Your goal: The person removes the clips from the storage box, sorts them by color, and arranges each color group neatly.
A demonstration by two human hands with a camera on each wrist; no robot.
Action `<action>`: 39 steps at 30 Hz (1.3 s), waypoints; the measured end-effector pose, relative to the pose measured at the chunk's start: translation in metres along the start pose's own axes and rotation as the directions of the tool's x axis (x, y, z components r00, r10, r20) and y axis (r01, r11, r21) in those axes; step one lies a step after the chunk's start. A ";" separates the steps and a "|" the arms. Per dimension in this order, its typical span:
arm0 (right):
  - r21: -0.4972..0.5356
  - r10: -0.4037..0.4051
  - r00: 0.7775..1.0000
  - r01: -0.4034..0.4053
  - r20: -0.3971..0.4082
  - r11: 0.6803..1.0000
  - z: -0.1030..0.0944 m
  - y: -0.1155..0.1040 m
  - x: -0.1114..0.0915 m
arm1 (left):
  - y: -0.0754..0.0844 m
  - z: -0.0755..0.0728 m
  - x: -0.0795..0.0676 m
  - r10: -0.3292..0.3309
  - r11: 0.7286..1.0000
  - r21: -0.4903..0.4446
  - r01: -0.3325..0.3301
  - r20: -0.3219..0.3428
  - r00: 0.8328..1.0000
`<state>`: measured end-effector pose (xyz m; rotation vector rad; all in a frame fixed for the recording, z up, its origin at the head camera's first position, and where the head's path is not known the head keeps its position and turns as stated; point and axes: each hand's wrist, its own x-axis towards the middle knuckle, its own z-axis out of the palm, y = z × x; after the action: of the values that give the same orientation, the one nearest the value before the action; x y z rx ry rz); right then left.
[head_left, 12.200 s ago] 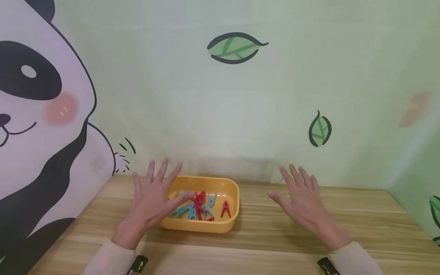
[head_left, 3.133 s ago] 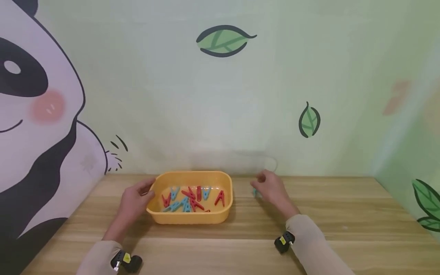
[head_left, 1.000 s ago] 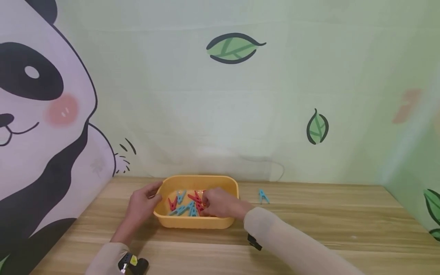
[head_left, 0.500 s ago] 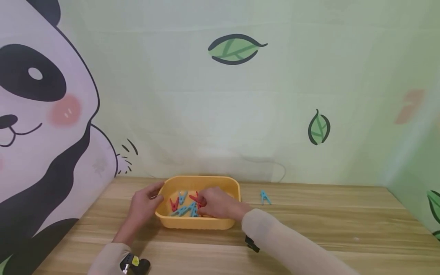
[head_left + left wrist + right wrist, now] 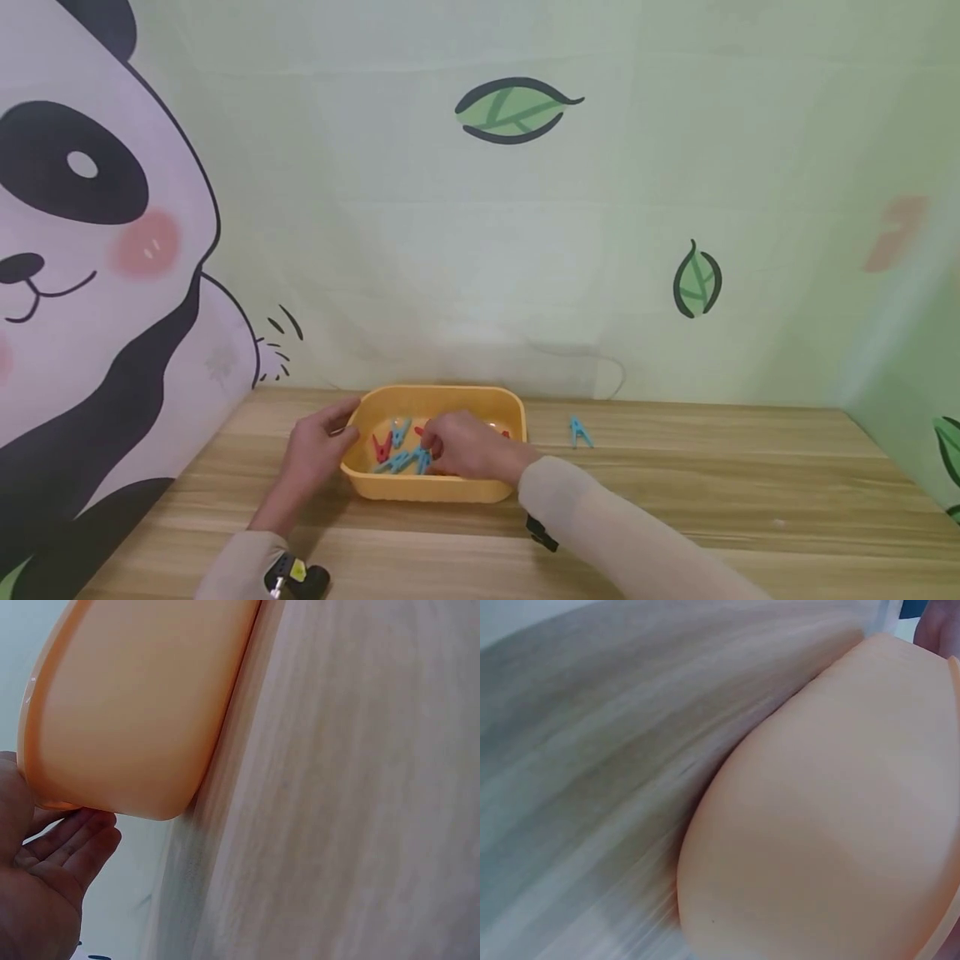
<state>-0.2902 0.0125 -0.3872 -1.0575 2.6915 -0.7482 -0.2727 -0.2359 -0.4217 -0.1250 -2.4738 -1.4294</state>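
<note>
A yellow plastic basin (image 5: 431,489) sits on the table with red and blue clothespins inside. My left hand (image 5: 315,450) holds the basin's left end by the rim; in the left wrist view its fingers (image 5: 94,851) lie against the outer wall. My right hand (image 5: 468,446) is down inside the basin, fingers bent, beside a blue clothespin (image 5: 422,460). Its fingertips are partly hidden, so a pinch cannot be made out. Farther left in the basin lie a red clothespin (image 5: 382,447) and another blue one (image 5: 401,431). The right wrist view shows mostly the basin's outer wall (image 5: 817,825).
One blue clothespin (image 5: 578,432) lies alone on the wooden table (image 5: 712,483), right of the basin. A cloth backdrop (image 5: 600,167) with a panda and leaves rises behind the table's back edge.
Earlier my right hand set a blue clothespin on the table right of the basin, then came back into the basin. Over the last second it shifted left among the clothespins. My left hand stays at the rim.
</note>
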 end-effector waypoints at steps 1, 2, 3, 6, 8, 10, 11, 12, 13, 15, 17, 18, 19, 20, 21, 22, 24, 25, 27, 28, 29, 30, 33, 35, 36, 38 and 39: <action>0.000 0.001 1.000 -0.001 0.005 1.000 0.000 0.000 0.000 | 0.000 0.000 0.000 -0.001 1.000 -0.001 0.001 -0.001 1.000; -0.001 0.003 1.000 -0.003 0.010 1.000 -0.001 0.001 0.000 | 0.000 0.000 0.000 -0.001 1.000 0.000 0.001 -0.003 1.000; 0.001 0.007 1.000 -0.007 0.016 1.000 -0.001 0.001 0.001 | 0.000 0.000 0.000 -0.003 1.000 -0.001 0.003 -0.006 1.000; -0.009 0.015 1.000 -0.015 0.027 1.000 -0.003 0.004 0.002 | 0.000 0.000 0.000 -0.004 1.000 0.001 0.004 -0.013 1.000; -0.022 0.016 1.000 -0.015 0.027 1.000 -0.005 0.005 0.003 | 0.000 0.000 0.000 -0.004 1.000 0.006 0.004 -0.019 1.000; -0.034 0.012 1.000 -0.011 0.022 0.999 -0.006 0.008 0.004 | 0.001 0.000 0.000 -0.005 1.000 0.008 0.005 -0.021 1.000; -0.041 0.009 1.000 -0.008 0.019 0.999 -0.006 0.009 0.004 | 0.001 0.000 0.000 -0.006 1.000 0.009 0.006 -0.021 1.000; -0.047 0.005 1.000 -0.004 0.015 0.999 -0.007 0.010 0.005 | 0.001 0.000 -0.001 -0.007 1.000 0.009 0.007 -0.019 1.000; -0.051 0.002 1.000 -0.001 0.013 0.999 -0.007 0.011 0.005 | 0.002 0.000 -0.001 -0.009 1.000 0.008 0.009 -0.018 1.000; -0.058 -0.006 1.000 0.007 0.008 0.998 -0.006 0.013 0.005 | 0.002 0.000 -0.001 -0.012 1.000 0.006 0.012 -0.014 1.000; -0.071 -0.021 1.000 0.021 0.000 0.997 -0.006 0.015 0.005 | 0.001 0.000 -0.001 -0.013 1.000 0.005 0.013 -0.012 1.000; -0.074 -0.026 1.000 0.025 -0.003 0.997 -0.006 0.015 0.005 | 0.001 0.000 -0.001 -0.012 1.000 0.005 0.012 -0.010 1.000; -0.072 -0.027 1.000 0.027 -0.005 0.997 -0.006 0.016 0.005 | 0.001 0.000 -0.001 -0.012 1.000 0.005 0.012 -0.010 1.000; -0.068 -0.025 1.000 0.024 -0.008 0.997 -0.006 0.015 0.005 | 0.001 0.000 -0.001 -0.011 1.000 0.006 0.011 -0.010 1.000; -0.063 -0.021 1.000 0.020 -0.009 0.998 -0.006 0.015 0.005 | 0.000 0.000 0.000 -0.011 1.000 0.006 0.011 -0.011 1.000; -0.057 -0.016 1.000 0.016 -0.008 0.998 -0.006 0.014 0.005 | 0.000 0.000 0.000 -0.013 1.000 0.008 0.013 -0.011 1.000; -0.048 0.004 1.000 -0.004 -0.001 0.999 -0.007 0.012 0.004 | 0.000 0.000 0.000 -0.018 1.000 0.009 0.019 -0.008 1.000; -0.054 0.010 1.000 -0.010 0.003 0.998 -0.007 0.011 0.004 | 0.000 0.000 0.001 -0.023 1.000 0.009 0.023 -0.007 1.000; -0.086 0.017 1.000 -0.016 0.013 0.996 -0.007 0.008 0.005 | 0.001 0.000 0.001 -0.028 1.000 0.012 0.028 -0.004 1.000; -0.108 0.016 1.000 -0.015 0.017 0.994 -0.006 0.007 0.005 | 0.001 -0.001 0.001 -0.029 0.999 0.015 0.029 -0.002 1.000; -0.134 0.013 1.000 -0.010 0.021 0.991 -0.006 0.006 0.006 | 0.001 -0.001 0.001 -0.030 0.999 0.014 0.030 -0.001 1.000; -0.155 0.012 1.000 -0.008 0.026 0.988 -0.006 0.005 0.006 | 0.001 -0.001 0.001 -0.030 0.999 0.014 0.030 0.000 1.000; -0.204 0.003 0.999 0.005 0.037 0.979 -0.005 0.003 0.006 | 0.001 -0.001 0.001 -0.033 0.999 0.011 0.033 0.002 0.999; -0.220 -0.001 0.999 0.011 0.044 0.975 -0.004 0.001 0.006 | 0.000 -0.001 0.001 -0.035 0.999 0.011 0.035 0.001 0.999; -0.218 0.001 0.999 0.008 0.045 0.976 -0.004 0.000 0.006 | 0.000 0.000 0.001 -0.035 0.999 0.011 0.035 0.001 0.999; -0.213 0.007 0.999 0.004 0.048 0.977 -0.005 -0.001 0.004 | 0.000 -0.001 0.001 -0.035 0.999 0.012 0.035 0.001 0.999; -0.202 0.012 0.999 -0.002 0.048 0.979 -0.005 -0.001 0.004 | 0.000 -0.001 0.001 -0.033 0.999 0.013 0.033 0.002 0.999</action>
<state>-0.2940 0.0112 -0.3819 -1.0922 2.7725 -0.4482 -0.2731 -0.2363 -0.4211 -0.0826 -2.4979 -1.4263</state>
